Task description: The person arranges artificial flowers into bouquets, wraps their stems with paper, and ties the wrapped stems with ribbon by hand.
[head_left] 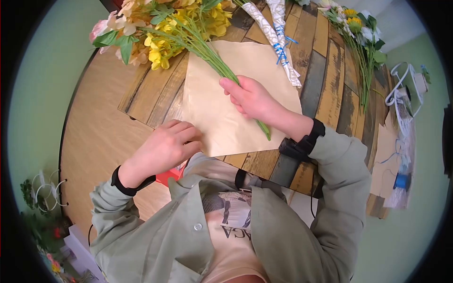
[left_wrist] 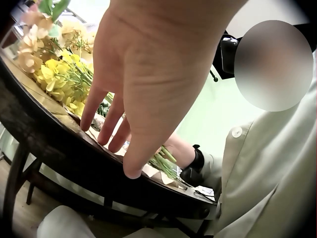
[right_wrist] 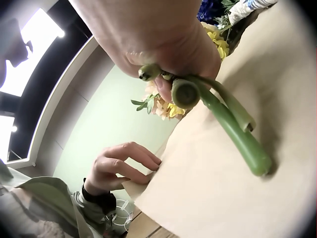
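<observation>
My right hand [head_left: 250,96] grips a bundle of green flower stems [head_left: 207,53] over a sheet of tan wrapping paper [head_left: 222,125]. The stems slant to the upper left, toward yellow flowers [head_left: 163,52] and pale peach flowers [head_left: 130,26]. Below the hand, the cut stem ends [right_wrist: 252,158] stick out close over the paper. My left hand [head_left: 170,144] is at the paper's near left edge, its fingertips right at that edge. In the left wrist view the fingers [left_wrist: 115,119] extend loosely, with the thumb apart from them.
Two white patterned wrapped bundles with blue ribbon [head_left: 281,49] lie at the paper's far right. Farther right are more flowers with long stems [head_left: 363,70], a white ribbon spool [head_left: 420,82] and a blue spool [head_left: 402,181]. The wooden table [head_left: 325,94] ends near my body.
</observation>
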The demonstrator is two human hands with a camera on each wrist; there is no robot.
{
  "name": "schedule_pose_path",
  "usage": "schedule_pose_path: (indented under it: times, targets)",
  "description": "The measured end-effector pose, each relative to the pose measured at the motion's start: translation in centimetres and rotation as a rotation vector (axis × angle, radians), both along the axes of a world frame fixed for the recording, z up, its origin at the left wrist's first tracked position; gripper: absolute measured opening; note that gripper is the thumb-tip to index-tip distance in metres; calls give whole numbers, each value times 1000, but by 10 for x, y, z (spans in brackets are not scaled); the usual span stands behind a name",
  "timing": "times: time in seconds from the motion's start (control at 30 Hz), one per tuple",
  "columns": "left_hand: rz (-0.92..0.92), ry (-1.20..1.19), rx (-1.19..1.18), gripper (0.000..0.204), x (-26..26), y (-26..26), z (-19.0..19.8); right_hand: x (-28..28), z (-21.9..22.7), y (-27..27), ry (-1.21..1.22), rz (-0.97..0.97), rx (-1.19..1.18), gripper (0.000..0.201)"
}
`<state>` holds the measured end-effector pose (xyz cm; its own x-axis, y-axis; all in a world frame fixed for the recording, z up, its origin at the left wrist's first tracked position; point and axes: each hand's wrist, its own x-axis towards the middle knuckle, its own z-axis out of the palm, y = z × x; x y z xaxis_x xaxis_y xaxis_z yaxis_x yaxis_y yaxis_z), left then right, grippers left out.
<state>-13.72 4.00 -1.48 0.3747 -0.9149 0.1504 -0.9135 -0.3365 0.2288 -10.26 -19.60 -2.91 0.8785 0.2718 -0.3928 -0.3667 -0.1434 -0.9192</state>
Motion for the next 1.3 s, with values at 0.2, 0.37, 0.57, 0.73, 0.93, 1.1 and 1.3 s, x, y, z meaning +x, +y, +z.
schedule_pose_path:
  times: [0.2,0.37,0.57,0.73,0.93,1.1,1.3]
  targets:
    - [4,147,-179,17,0,-32,1,-12,-26,-16,-314,-11,-194,31]
    - [55,82,-339,17,14,-39,14,-16,-26,-21,-491,-4,-314,36]
    - [-41,26,-328,21,14,-59,24,-21,-10,-9,-114,-7,28,37]
    - [-57,-51,-339,22,24,-77,17,-25,-35,-3,-175,-116,372,25]
    - [50,-238,-359,18,34,-92,21,-35,-36,-13,-121,-70,483,23]
    - [149,-175,-280,20,33,-98,16,-32,-31,-19,73,-128,526,30]
    - [127,-234,-308,21,44,-106,16,-33,-44,-17,7,-209,620,35]
